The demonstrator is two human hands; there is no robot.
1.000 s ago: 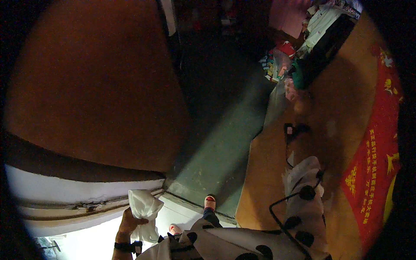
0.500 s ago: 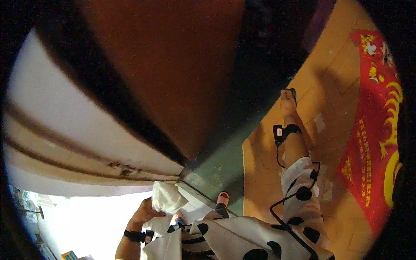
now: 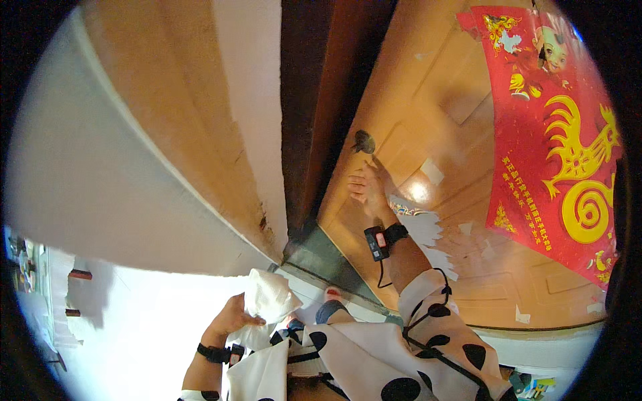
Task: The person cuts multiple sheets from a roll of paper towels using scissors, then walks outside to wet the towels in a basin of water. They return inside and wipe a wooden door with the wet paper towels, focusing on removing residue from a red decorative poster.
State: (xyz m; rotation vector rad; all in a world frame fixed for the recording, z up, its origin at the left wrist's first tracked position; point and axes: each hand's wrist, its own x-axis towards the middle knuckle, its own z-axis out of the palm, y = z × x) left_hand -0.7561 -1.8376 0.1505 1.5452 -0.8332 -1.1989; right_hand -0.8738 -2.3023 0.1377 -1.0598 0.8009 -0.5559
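Note:
My left hand [image 3: 231, 317] is closed around a bunched white cloth [image 3: 267, 297], held low at the left in front of my spotted top. My right hand [image 3: 368, 187] reaches out to the tan panelled door [image 3: 414, 134], fingers apart and seemingly resting against its surface. Just beyond the fingers sits a dark round door knob [image 3: 364, 142], which the hand does not grip. Each wrist wears a black strap with a small box; a black cable runs along my right sleeve.
A red poster [image 3: 521, 134] with a gold rooster hangs on the door, beside torn paper scraps [image 3: 428, 240]. Left of the door stand a dark frame [image 3: 304, 134] and a scuffed wall [image 3: 154, 200]. A dark green threshold [image 3: 341, 260] lies by my feet.
The door has swung leftward toward its frame, narrowing the dark gap. My right hand has come off the door's edge area and now lies on its face. The cloth stays in my left hand.

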